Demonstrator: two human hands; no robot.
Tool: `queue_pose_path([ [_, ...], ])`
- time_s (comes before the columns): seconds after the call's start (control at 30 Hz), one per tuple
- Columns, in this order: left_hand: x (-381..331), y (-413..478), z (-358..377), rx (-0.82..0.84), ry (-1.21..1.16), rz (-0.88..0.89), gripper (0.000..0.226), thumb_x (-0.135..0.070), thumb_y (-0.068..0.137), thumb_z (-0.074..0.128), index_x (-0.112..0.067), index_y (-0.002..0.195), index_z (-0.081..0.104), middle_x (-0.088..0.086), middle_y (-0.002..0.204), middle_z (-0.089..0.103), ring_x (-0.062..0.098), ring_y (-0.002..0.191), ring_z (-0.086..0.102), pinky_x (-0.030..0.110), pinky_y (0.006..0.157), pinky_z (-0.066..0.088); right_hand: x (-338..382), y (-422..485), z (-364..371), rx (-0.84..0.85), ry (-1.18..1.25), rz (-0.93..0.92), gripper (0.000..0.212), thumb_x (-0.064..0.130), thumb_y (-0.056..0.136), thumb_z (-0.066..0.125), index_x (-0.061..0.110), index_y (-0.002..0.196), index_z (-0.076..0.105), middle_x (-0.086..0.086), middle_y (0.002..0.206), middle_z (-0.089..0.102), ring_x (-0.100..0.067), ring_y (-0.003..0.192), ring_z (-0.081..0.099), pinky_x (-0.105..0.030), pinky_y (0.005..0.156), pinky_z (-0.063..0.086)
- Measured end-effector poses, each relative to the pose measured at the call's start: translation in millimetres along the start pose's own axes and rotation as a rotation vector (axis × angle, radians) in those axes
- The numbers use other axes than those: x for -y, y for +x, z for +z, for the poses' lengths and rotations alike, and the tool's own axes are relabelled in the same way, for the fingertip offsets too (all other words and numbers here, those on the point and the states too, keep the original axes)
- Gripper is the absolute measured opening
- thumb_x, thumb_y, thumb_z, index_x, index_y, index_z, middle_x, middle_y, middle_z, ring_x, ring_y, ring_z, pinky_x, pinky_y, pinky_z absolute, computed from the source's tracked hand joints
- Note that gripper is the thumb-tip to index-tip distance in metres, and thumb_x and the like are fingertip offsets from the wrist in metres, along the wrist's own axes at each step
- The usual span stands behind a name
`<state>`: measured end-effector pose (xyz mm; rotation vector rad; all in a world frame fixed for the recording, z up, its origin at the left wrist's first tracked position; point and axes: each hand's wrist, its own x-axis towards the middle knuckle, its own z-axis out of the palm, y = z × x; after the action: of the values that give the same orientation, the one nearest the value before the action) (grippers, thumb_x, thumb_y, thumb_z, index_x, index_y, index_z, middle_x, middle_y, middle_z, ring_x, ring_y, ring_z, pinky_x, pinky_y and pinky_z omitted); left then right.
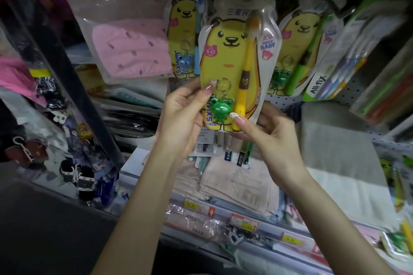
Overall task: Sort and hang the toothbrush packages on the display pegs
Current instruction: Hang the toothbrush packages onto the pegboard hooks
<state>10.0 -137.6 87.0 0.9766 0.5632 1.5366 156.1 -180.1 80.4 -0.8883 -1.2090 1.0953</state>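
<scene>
Toothbrush package (232,60) is held up in front of the hanging rows, between two similar packs and a little lower than them; its hang hole is near the top shelf edge, but I cannot tell if it is on a peg. It is a clear pouch with a yellow bear card inside; in it are a yellow toothbrush (245,67), upright on the right side, and a green frog keyring (222,108) low in the middle. On the card I read "BABY" at the right and "3-12" in a pink badge at the left; the small line at the bottom looks like "NO.525", not sure.

The left grip (181,114), a bare hand, pinches the pouch's lower left edge, thumb on the front beside the key ring, fingers behind; the right grip (274,138) pinches the lower right corner, thumb beside the frog.

Behind on the left hangs a bear pack with a blue brush (185,38) and a blue figure; on the right a bear pack with a green brush (297,51); further right, a long pack marked "All-fix" (335,62) holds several brushes; far left, a clear bag (125,47) holds pink cloth.
</scene>
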Motion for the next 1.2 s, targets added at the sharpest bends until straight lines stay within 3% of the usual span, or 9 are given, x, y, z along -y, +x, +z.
queue_pose_path([
  [0.17,2.0,2.6,4.1,0.049,-0.034,-0.011,0.021,-0.005,0.082,0.057,-0.012,0.089,0.075,0.004,0.091,0.075,0.016,0.084,0.071,0.034,0.076,0.059,-2.7,-1.1,-0.7,-0.043,0.013,0.005,0.037,0.018,0.077,0.068,0.010,0.112,0.064,-0.003,0.105,0.075,-0.021,0.097,0.071,-0.034,0.080,0.059],
  [0.4,6.3,5.5,3.7,0.098,-0.037,-0.004,0.023,-0.003,0.085,0.059,-0.016,0.086,0.078,0.001,0.090,0.075,0.014,0.085,0.071,0.032,0.079,0.058,-6.3,-1.0,-2.1,-0.070,0.029,0.013,0.034,0.018,0.075,0.068,0.012,0.108,0.065,-0.003,0.107,0.074,-0.020,0.100,0.070,-0.034,0.083,0.058],
  [0.7,10.1,5.3,10.7,0.014,-0.049,-0.033,0.014,-0.009,0.081,0.063,-0.013,0.086,0.076,0.004,0.090,0.075,0.017,0.084,0.071,0.039,0.082,0.057,-6.9,-0.1,-4.8,-0.069,0.014,0.022,0.031,0.019,0.078,0.068,0.012,0.108,0.066,-0.004,0.103,0.075,-0.023,0.095,0.072,-0.034,0.080,0.059],
  [0.83,10.1,14.7,14.3,-0.097,-0.004,-0.075,0.020,-0.003,0.090,0.054,-0.010,0.083,0.072,0.003,0.081,0.075,0.014,0.073,0.071,0.031,0.066,0.059,-10.9,17.6,-7.1,-0.107,-0.026,0.054,0.015,0.011,0.084,0.069,0.018,0.098,0.070,-0.002,0.096,0.076,-0.020,0.091,0.072,-0.034,0.078,0.059],
  [1.0,9.2,46.5,18.0,-0.097,0.068,-0.100,0.037,0.000,0.093,0.052,-0.015,0.072,0.077,0.000,0.073,0.074,0.011,0.064,0.070,0.025,0.061,0.058,-16.2,49.5,-7.4,-0.110,-0.038,0.107,0.013,0.012,0.089,0.066,0.016,0.102,0.066,-0.007,0.098,0.074,-0.025,0.093,0.071,-0.031,0.070,0.059],
  [1.13,14.5,68.7,18.9,-0.113,0.061,-0.123,0.020,0.001,0.093,0.052,-0.006,0.087,0.070,0.002,0.073,0.074,0.011,0.064,0.069,0.025,0.062,0.058,-17.4,70.0,-12.2,-0.105,-0.053,0.123,0.010,0.014,0.090,0.066,0.016,0.100,0.064,-0.017,0.097,0.071,-0.022,0.088,0.069,-0.028,0.070,0.060],
  [1.2,15.7,72.9,17.3,-0.084,0.076,-0.138,0.015,-0.002,0.094,0.052,-0.004,0.095,0.067,0.001,0.076,0.074,0.011,0.067,0.069,0.025,0.065,0.058,-19.0,75.3,-13.9,-0.085,-0.057,0.124,0.010,0.014,0.091,0.065,0.016,0.101,0.063,-0.011,0.095,0.070,-0.017,0.087,0.069,-0.024,0.069,0.058],
])
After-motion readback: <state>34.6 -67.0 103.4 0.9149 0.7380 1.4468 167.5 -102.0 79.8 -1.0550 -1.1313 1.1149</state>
